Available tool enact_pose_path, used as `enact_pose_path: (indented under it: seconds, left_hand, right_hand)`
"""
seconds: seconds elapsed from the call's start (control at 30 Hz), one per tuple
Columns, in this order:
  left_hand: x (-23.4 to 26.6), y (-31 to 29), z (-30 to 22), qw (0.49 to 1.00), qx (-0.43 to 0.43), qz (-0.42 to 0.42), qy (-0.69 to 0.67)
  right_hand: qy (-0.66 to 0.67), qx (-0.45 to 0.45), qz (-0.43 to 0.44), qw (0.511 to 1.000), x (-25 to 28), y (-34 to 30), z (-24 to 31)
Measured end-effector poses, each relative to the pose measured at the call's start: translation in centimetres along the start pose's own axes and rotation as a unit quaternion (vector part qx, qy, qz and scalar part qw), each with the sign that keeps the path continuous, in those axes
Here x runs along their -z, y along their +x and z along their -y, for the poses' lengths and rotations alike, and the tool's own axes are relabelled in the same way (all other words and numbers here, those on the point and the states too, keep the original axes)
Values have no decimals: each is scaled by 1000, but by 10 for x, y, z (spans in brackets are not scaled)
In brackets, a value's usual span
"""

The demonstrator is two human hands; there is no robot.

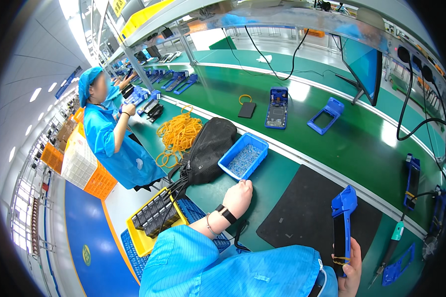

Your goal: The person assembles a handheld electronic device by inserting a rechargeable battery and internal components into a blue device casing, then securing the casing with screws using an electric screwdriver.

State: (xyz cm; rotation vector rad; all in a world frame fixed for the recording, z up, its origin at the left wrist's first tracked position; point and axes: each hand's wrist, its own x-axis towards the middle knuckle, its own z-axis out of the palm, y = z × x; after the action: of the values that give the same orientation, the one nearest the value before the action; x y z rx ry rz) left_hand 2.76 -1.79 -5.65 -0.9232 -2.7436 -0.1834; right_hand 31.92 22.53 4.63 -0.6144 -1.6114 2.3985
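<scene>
My left hand point(239, 198) is closed at the near edge of a small blue bin point(227, 172), its fingertips curled out of sight. Inside the bin lies a heap of tiny screws or similar small parts point(245, 161). In my right hand point(351, 271) is a blue and black handheld terminal point(341, 232), held upright by its lower end. A yellow rubber band point(341, 259) wraps its lower end. Below and behind it spreads a black mat point(302, 213).
Left of the bin are a black mesh bag point(210, 153) and a pile of yellow rubber bands point(179, 131). An open blue terminal point(276, 109) and a blue frame point(327, 116) lie on the green belt. An electric screwdriver point(395, 235) hangs right. A co-worker point(116, 133) stands left.
</scene>
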Motion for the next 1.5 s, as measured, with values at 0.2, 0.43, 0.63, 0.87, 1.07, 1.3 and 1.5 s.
enact_pose_path:
  seconds: [0.2, 0.43, 0.63, 0.87, 1.07, 1.3, 1.5]
  left_hand:
    - [2, 6, 8, 999, 1, -32, -25]
    - [17, -10, 27, 986, 59, -80, -134]
    - [6, -9, 13, 994, 7, -106, -40]
    - [8, 0, 4, 995, 91, -32, 34]
    - [-1, 6, 10, 996, 47, -74, -30]
    - [56, 8, 13, 986, 20, -131, -99]
    - [64, 61, 20, 984, 26, -151, -89]
  right_hand:
    - [-9, 24, -21, 999, 31, 12, -28]
    - [-27, 21, -25, 999, 31, 25, -34]
    - [-22, 16, -26, 999, 31, 22, -34]
    - [-35, 4, -30, 999, 29, 19, -34]
    - [-22, 7, -31, 999, 26, 16, -27]
    - [-4, -8, 29, 1000, 27, 23, -29]
    - [22, 28, 43, 998, 32, 22, -38]
